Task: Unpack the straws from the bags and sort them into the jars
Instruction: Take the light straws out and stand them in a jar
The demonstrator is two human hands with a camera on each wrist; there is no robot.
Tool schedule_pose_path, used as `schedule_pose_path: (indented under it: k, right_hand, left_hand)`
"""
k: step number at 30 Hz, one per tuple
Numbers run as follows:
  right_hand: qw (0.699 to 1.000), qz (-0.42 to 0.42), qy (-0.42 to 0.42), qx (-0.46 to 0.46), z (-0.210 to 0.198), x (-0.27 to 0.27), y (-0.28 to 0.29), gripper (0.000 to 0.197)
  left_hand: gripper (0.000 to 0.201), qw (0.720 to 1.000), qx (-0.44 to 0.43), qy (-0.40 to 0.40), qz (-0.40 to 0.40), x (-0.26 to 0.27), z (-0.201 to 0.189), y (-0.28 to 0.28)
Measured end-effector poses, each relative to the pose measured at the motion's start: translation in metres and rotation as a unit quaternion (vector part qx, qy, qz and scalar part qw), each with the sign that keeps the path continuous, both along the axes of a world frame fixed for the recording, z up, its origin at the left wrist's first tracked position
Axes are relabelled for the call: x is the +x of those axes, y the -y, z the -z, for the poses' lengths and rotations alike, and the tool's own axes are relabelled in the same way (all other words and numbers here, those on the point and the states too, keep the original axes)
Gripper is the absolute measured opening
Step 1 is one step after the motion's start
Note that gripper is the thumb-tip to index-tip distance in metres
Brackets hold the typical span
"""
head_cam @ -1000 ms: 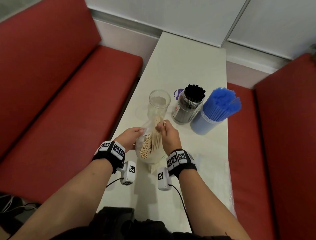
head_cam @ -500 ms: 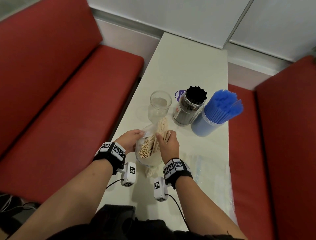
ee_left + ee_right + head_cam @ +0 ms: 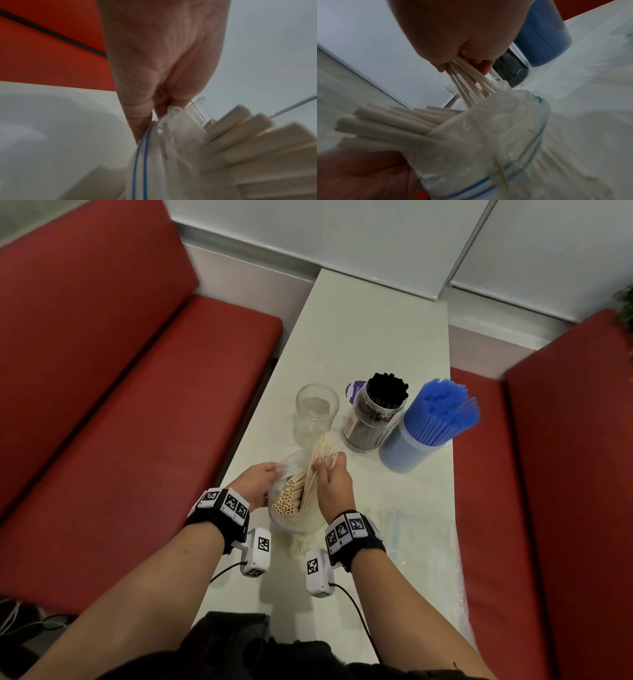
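A clear zip bag (image 3: 291,522) full of beige paper straws (image 3: 289,501) stands on the white table (image 3: 370,337) near me. My left hand (image 3: 262,479) pinches the bag's open rim (image 3: 169,116). My right hand (image 3: 334,474) grips a bunch of the beige straws (image 3: 467,88), drawn partway out of the bag's mouth (image 3: 505,121). Just beyond stands an empty glass jar (image 3: 317,414). To its right stand a jar of black straws (image 3: 376,412) and a jar of blue straws (image 3: 428,426).
Red bench seats (image 3: 120,422) flank the narrow table on both sides. An empty clear bag (image 3: 421,542) lies flat on the table right of my right wrist. A white wall (image 3: 376,234) closes off the far end.
My right hand has drawn its bunch of beige straws further up out of the bag, toward the empty jar. The left hand keeps its pinch on the bag's rim.
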State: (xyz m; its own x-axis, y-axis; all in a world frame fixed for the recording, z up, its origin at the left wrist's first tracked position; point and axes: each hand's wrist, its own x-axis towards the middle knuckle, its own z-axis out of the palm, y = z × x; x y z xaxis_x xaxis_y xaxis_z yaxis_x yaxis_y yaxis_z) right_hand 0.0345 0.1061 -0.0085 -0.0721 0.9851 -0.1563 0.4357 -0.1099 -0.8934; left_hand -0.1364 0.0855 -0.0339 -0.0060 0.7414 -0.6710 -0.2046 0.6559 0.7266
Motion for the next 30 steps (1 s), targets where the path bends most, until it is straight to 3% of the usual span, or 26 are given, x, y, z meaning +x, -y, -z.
schedule_pose_path:
  k: [7,11,14,17,19,24,30]
  right_hand:
    - [0.988,-0.096,0.025,-0.122,0.026,0.007,0.017,0.021]
    - [0.993,-0.090,0.002,-0.080,0.000,0.001,-0.004,0.022]
    - [0.992,-0.052,-0.107,-0.046,-0.023,-0.008,-0.019,0.008]
    - [0.990,-0.054,-0.125,-0.038,-0.022,-0.013,-0.019,0.012]
    - [0.989,-0.066,-0.117,-0.069,-0.008,-0.011,-0.009,0.004]
    - [0.984,-0.088,-0.057,-0.144,0.018,-0.001,0.007,0.035]
    - [0.988,-0.069,-0.132,-0.038,-0.051,-0.016,-0.042,0.045]
  left_hand:
    - [0.030,1.000,-0.004,-0.008,0.005,-0.001,0.002,0.002]
    - [0.032,1.000,0.000,0.006,0.003,-0.003,0.003,0.001]
    - [0.033,1.000,-0.001,0.014,-0.001,-0.003,0.004,0.000]
    - [0.034,1.000,0.000,0.023,0.002,-0.002,0.005,0.001]
    - [0.034,1.000,0.000,0.021,0.004,-0.001,0.004,0.001]
    - [0.030,1.000,-0.002,0.018,0.003,-0.001,0.002,0.001]
    - [0.025,1.000,-0.010,0.025,0.006,-0.005,0.009,-0.002]
